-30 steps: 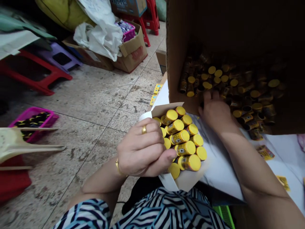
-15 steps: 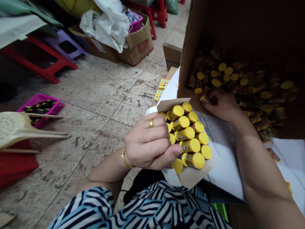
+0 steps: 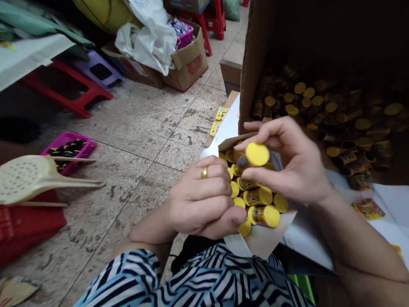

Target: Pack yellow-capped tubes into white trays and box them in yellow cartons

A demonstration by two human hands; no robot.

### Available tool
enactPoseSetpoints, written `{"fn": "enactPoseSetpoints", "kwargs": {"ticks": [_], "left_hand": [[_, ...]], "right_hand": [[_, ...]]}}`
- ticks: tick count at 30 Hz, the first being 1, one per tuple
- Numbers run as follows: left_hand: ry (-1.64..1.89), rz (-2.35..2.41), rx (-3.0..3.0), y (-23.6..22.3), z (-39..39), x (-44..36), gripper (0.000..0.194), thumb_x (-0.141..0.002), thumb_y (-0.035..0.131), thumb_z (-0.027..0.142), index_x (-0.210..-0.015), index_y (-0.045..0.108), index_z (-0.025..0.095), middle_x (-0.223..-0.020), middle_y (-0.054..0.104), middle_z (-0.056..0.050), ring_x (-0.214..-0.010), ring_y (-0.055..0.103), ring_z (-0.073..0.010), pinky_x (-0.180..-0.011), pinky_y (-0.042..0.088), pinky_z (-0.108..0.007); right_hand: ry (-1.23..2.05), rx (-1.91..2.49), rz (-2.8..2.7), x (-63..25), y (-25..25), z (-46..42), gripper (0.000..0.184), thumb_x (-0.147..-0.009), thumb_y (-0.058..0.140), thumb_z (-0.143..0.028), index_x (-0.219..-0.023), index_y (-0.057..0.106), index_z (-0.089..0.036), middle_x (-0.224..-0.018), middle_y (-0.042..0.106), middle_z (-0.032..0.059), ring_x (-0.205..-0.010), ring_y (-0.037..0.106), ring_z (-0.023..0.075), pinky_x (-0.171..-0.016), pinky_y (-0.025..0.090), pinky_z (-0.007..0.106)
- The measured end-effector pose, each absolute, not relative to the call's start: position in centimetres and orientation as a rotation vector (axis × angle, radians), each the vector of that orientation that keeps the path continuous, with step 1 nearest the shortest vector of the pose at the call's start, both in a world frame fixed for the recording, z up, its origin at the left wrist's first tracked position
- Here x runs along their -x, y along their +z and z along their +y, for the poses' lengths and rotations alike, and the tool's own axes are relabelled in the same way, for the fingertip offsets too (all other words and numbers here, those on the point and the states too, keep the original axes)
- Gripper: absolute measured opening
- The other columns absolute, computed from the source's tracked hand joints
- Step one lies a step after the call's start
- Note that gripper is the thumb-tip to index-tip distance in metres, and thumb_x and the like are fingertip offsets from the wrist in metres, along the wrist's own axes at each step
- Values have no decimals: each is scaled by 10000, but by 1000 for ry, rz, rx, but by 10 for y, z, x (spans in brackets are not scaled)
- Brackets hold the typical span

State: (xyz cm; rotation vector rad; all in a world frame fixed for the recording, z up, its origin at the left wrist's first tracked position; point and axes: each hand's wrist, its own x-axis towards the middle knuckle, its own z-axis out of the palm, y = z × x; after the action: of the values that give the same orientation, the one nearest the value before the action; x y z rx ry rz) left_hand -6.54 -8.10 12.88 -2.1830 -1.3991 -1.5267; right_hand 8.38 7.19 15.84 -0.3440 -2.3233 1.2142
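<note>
My left hand [image 3: 204,198], with a ring, is closed over the near-left edge of a small open white cardboard box [image 3: 270,236]. Yellow-lidded little canisters [image 3: 259,196] fill that box, packed side by side and tilted toward the right. Between the thumb and fingers of my right hand [image 3: 292,164] is one more small canister [image 3: 257,154], held just above the others with its yellow lid facing me. The left fingertips are hidden behind the box wall.
On the right, a large dark carton [image 3: 246,81] holds many loose canisters [image 3: 317,100]. Small yellow packets [image 3: 369,209] lie on a white sheet nearby. To the left are a pale plastic stool [image 3: 25,179], a pink basket [image 3: 91,149] and a red stool [image 3: 76,100] on the floor.
My right hand has come out of the large carton and over the small box, bringing a canister with it. The left hand keeps its grip on the small box.
</note>
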Motion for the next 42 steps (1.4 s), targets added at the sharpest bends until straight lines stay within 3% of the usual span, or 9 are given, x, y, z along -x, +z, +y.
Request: {"fn": "enactPoseSetpoints", "kwargs": {"ticks": [9, 16, 20, 24, 28, 31, 34, 38, 42], "left_hand": [[-1472, -1391, 2122, 114, -84, 72, 369, -965, 595, 396, -656, 583, 194, -580, 621, -2, -631, 625, -150, -743, 546, -376], [-1453, -1404, 2357, 120, -94, 67, 383, -958, 596, 499, -727, 615, 195, -628, 663, 12, -678, 659, -132, -785, 540, -349], [-1670, -1215, 2298, 104, -93, 70, 525, -925, 581, 615, -611, 547, 196, -496, 547, 44, -533, 576, -110, -676, 488, -345], [-1442, -1257, 2144, 101, -99, 73, 523, -910, 599, 626, -638, 578, 179, -553, 587, 19, -599, 596, -132, -690, 508, -346], [-1244, -1386, 2012, 104, -104, 70, 419, -880, 704, 525, -678, 582, 179, -612, 622, 15, -663, 605, -137, -742, 525, -329], [-1244, -1517, 1975, 104, -101, 68, 516, -935, 561, 629, -680, 590, 182, -621, 628, -6, -693, 622, -156, -796, 494, -373], [-1205, -1621, 1886, 101, -96, 67, 707, -914, 330, 815, -733, 626, 199, -661, 667, -31, -768, 658, -207, -859, 447, -441], [-1138, -1600, 1813, 100, -94, 68, 826, -797, 326, 934, -883, 687, 197, -773, 751, -46, -810, 700, -256, -912, 427, -485], [-1074, -1506, 1793, 101, -98, 71, 820, -815, 360, 908, -907, 705, 171, -786, 768, -61, -770, 692, -250, -846, 433, -464]], "right_hand": [[448, 335, -2709, -78, 156, 85, 409, -906, 670, -598, -1184, 726, -304, -1329, 654, 57, -1291, 558, 305, -1116, 437, 478], [-129, 1158, -3037, -114, 136, 171, 340, -893, 667, -402, -1099, 744, -142, -934, 736, 208, -821, 676, 333, -681, 450, 404], [-143, 1057, -3000, -110, 112, 180, 339, -868, 665, -304, -1148, 726, -123, -1029, 701, 265, -828, 660, 324, -677, 436, 412], [-84, 1045, -3101, -109, 114, 168, 366, -877, 617, -254, -1177, 719, -71, -1232, 625, 335, -983, 665, 402, -778, 488, 467], [182, 914, -3226, -108, 128, 161, 445, -920, 582, -289, -1303, 673, -81, -1224, 694, 244, -1131, 663, 360, -963, 513, 428], [267, 759, -3084, -107, 135, 163, 491, -999, 518, -348, -1459, 580, -185, -1450, 606, 129, -1281, 601, 250, -1103, 450, 326], [124, 840, -3128, -110, 133, 171, 452, -970, 559, -305, -1379, 660, -142, -1309, 691, 172, -1189, 648, 295, -1060, 476, 389], [37, 970, -3153, -112, 134, 174, 419, -870, 686, -297, -1255, 725, -134, -1081, 762, 175, -1022, 699, 341, -909, 535, 443], [630, 904, -2679, -108, 154, 142, 304, -880, 716, -348, -1163, 700, -239, -1039, 759, 54, -949, 724, 255, -872, 579, 394]]}}
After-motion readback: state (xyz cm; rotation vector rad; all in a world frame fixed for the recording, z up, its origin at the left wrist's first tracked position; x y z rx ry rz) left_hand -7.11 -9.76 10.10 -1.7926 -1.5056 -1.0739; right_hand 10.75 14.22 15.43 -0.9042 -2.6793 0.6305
